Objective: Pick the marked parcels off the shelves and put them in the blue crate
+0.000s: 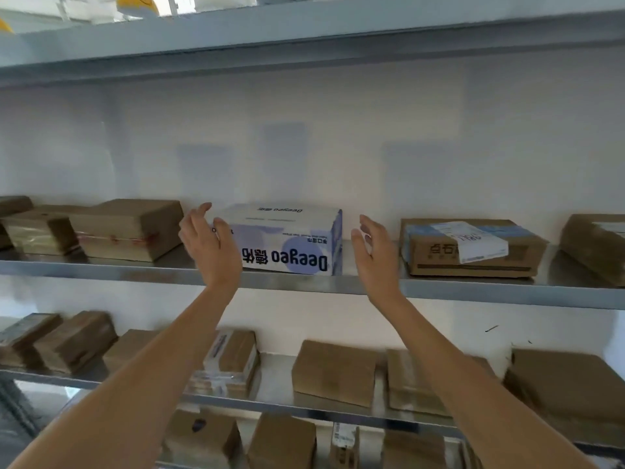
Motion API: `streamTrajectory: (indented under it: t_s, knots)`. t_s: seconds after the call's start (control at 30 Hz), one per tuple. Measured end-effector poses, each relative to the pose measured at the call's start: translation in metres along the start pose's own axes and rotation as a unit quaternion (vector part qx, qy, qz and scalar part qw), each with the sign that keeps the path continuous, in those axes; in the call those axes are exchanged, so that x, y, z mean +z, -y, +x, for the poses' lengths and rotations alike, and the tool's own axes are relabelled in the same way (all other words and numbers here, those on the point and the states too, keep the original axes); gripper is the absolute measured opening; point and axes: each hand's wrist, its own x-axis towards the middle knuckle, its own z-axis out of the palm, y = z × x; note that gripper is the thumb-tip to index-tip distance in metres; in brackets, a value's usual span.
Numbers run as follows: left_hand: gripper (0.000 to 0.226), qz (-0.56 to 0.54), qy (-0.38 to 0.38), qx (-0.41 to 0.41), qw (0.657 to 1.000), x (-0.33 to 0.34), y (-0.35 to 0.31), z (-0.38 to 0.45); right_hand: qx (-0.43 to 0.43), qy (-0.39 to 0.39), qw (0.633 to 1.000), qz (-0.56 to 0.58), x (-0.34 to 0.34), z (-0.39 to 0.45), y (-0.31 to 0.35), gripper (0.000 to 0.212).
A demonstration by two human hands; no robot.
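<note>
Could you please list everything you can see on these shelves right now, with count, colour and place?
White box: one, white with blue upside-down print, middle shelf, centre, between the hands.
Taped box: one, brown with blue tape and a white label, middle shelf, right of the white box.
Brown parcels, middle shelf: about four more; one with red string on the left, one cut off at the far right.
Brown parcels, lower shelf: about seven, in a row.
Brown parcels, bottom shelf: at least four, partly hidden.
Shelves: grey metal, against a white wall.
Yellow items: two, top shelf, unclear.
Blue crate: not in view.
Left hand: open, at the white box's left end.
Right hand: open, just right of that box.
</note>
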Motion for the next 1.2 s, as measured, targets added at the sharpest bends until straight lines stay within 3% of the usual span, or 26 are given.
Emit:
streamTrajectory:
  t_s: [0.2,0.3,0.4,0.53,0.7,0.87,1.03,1.13,1.2]
  knots:
    - [0.042,-0.07,0.071,-0.102,0.99,-0.023,0.064,0.032,0.109,-0.073,0.991,0.038,0.06,-0.005,0.007,0.023]
    - [0.045,-0.166,0.139,-0.222,0.951,-0.026,0.074,0.043,0.14,-0.095,0.984,0.053,0.069,-0.003,0.01,0.032]
    - [0.045,-0.168,0.203,-0.279,0.923,-0.024,0.078,0.052,0.161,-0.092,0.98,0.075,0.075,-0.003,0.012,0.04]
    - [0.046,-0.196,0.266,-0.298,0.896,-0.017,0.076,0.054,0.18,-0.096,0.976,0.078,0.084,-0.001,0.014,0.05]
    - [0.048,-0.201,0.297,-0.274,0.892,-0.021,0.076,0.052,0.192,-0.103,0.973,0.079,0.086,0.007,0.013,0.049]
    - [0.039,-0.195,0.301,-0.31,0.88,-0.022,0.078,0.063,0.185,-0.105,0.973,0.094,0.074,0.015,0.012,0.035]
    - [0.038,-0.22,0.284,-0.304,0.883,-0.024,0.075,0.069,0.21,-0.061,0.96,0.172,0.065,0.024,0.02,0.044]
    - [0.038,-0.269,0.265,-0.313,0.871,-0.023,0.069,0.081,0.191,-0.033,0.959,0.206,0.056,0.033,0.025,0.061]
    - [0.036,-0.294,0.27,-0.319,0.86,-0.023,0.062,0.087,0.188,-0.025,0.961,0.202,0.052,0.038,0.03,0.059]
